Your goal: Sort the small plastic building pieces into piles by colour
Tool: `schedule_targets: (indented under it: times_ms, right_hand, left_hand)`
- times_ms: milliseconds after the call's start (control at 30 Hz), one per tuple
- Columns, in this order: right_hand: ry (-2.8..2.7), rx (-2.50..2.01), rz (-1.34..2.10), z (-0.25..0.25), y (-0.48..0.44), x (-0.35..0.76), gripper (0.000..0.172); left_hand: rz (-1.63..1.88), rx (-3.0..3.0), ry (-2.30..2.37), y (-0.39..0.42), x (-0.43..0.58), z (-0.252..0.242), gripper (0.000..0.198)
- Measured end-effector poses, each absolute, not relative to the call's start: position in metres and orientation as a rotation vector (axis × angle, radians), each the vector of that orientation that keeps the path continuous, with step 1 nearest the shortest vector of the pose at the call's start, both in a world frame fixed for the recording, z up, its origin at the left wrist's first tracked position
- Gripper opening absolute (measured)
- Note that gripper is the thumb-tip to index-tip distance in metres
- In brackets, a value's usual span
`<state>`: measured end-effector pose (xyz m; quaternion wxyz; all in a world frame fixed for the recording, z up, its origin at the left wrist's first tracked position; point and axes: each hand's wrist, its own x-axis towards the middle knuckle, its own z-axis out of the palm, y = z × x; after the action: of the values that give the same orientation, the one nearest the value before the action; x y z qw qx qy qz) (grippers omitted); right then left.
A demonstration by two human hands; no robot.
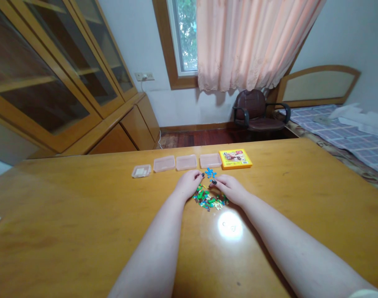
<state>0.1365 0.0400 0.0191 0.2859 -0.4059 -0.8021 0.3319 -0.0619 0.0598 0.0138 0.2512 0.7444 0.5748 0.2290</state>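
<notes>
Small toy building bricks [207, 200] in green, blue, white, yellow and brown lie in a loose pile on the wooden table. Just beyond them is a separate cluster of blue bricks [210, 173]. My left hand [189, 183] rests at the left of the pile, fingers curled and thumb tip beside the blue cluster. From the right, my right hand [231, 188] reaches over the pile's edge, its thumb and fingers drawn together near a blue piece. Whatever lies between the fingertips of either hand is too small to make out.
Clear plastic trays [186, 162] stand in a row along the table's far side. The leftmost small tray [141, 171] holds something whitish. A yellow box [235, 159] ends the row at right. Beyond the table are an office chair [252, 109], a bed and a glass-door cabinet.
</notes>
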Motion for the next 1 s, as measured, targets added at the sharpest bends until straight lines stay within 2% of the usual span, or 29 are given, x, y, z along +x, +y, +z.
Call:
schedule_targets:
  times_ms: [267,500,633,867,1000]
  right_hand:
    - [-2.218,-0.951,0.857,0.020,0.039,0.139,0.046]
    - [-2.143,-1.122,0.780,0.018,0.040,0.137,0.045]
    - [-2.186,-0.999,0.772,0.020,0.038,0.138,0.050]
    - [-2.253,-0.710,1.009,0.027,0.035,0.137,0.064]
    - [-2.383,-0.708,0.922,0.028,0.035,0.136,0.064]
  left_hand:
    - [0.612,2.049,1.562,0.060,-0.063,0.014,0.029]
    - [0.608,2.062,1.562,0.062,-0.064,0.009,0.030]
    - [0.621,2.073,1.550,0.063,-0.065,0.008,0.029]
    - [0.610,2.070,1.564,0.063,-0.065,0.008,0.031]
    - [0.603,2.061,1.572,0.062,-0.064,0.009,0.031]
